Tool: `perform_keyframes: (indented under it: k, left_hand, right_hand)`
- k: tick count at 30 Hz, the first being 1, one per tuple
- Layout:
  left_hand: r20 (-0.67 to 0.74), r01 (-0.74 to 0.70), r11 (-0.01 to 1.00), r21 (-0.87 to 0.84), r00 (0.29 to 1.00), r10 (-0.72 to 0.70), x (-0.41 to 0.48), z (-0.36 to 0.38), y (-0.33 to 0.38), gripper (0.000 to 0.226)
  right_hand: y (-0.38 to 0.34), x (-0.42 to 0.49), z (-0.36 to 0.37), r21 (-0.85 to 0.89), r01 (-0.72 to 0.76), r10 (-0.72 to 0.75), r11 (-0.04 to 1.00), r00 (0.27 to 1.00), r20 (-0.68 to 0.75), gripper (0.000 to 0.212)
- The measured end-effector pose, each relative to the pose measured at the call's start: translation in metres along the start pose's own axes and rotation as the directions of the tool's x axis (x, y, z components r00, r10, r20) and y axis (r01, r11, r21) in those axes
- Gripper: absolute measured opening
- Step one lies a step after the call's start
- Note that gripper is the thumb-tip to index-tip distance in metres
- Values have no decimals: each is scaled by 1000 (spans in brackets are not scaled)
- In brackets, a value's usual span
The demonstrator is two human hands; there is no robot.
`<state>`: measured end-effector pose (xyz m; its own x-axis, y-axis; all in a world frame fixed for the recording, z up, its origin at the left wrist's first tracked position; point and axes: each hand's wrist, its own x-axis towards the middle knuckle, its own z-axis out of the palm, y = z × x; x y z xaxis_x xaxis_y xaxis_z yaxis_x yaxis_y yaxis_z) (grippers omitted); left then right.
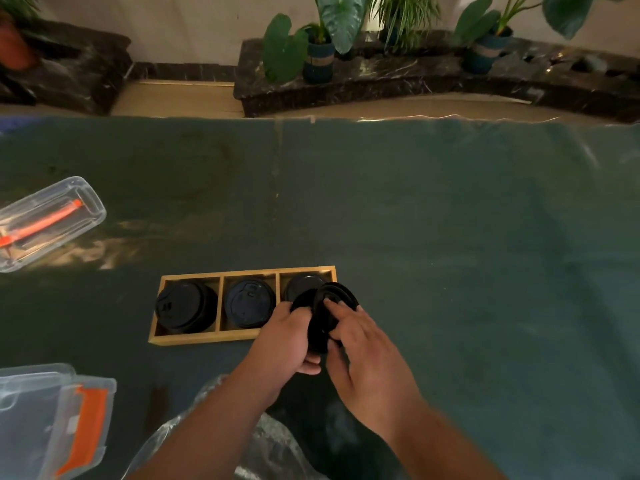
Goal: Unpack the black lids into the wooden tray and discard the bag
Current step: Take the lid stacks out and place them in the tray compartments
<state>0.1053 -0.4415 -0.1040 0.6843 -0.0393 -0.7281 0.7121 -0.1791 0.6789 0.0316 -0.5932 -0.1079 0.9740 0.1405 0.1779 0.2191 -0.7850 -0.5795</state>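
Left hand (289, 336) and right hand (363, 351) grip lid stack (323, 315) over tray (207, 336) right compartment, peeling one loose; bag (273, 445) undiscarded.

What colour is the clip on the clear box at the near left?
Orange clip, on the clear box; head view.

Left hand (290, 336) and right hand (360, 351) meet close together, fingers curled, both forearms extended forward.

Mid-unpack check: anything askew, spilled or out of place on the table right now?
Nothing spilled or damaged. Lids sit in all three compartments of the wooden tray. The clear bag lies crumpled at the near edge, not yet discarded. Both hands hold black lids over the right compartment.
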Motion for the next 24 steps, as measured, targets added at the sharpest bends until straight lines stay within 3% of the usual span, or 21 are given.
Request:
perform_keyframes:
  k: [10,13,14,16,18,20,22,23,24]
  left_hand:
    - [-4,-142,989,51,990,142,-18,-2,-1,43]
    - [6,-97,989,111,995,97,-18,-6,-5,77]
    - [20,-58,996,63,998,57,-17,-7,-6,88]
    - [81,31,993,-113,996,-21,-15,-8,-7,85]
    - [90,-15,985,-173,995,31,-14,-13,-5,71]
    - [-15,-205,974,-95,979,205,-10,-20,-7,63]
    - [-42,-319,946,47,946,321,-5,-27,-10,48]
    - [-24,-335,941,52,941,337,-4,-29,-8,41]
    - [-16,-337,941,14,941,338,0,-28,-7,32]
  right_hand:
    - [-22,-9,19,217,-62,88,974,990,-109,16]
    - [-27,-6,24,270,-33,43,962,999,-31,31]
    - [-28,-5,26,267,-54,56,962,998,-1,42]
    - [-33,3,22,301,-181,190,936,982,0,47]
    - [-32,19,13,499,-353,387,792,921,38,41]
    - [-21,38,7,721,-445,533,532,837,124,40]
    - [-10,57,5,872,-459,546,168,780,306,42]
    - [-6,65,5,881,-469,524,59,766,372,43]
    - [-2,71,6,870,-490,510,47,761,401,42]
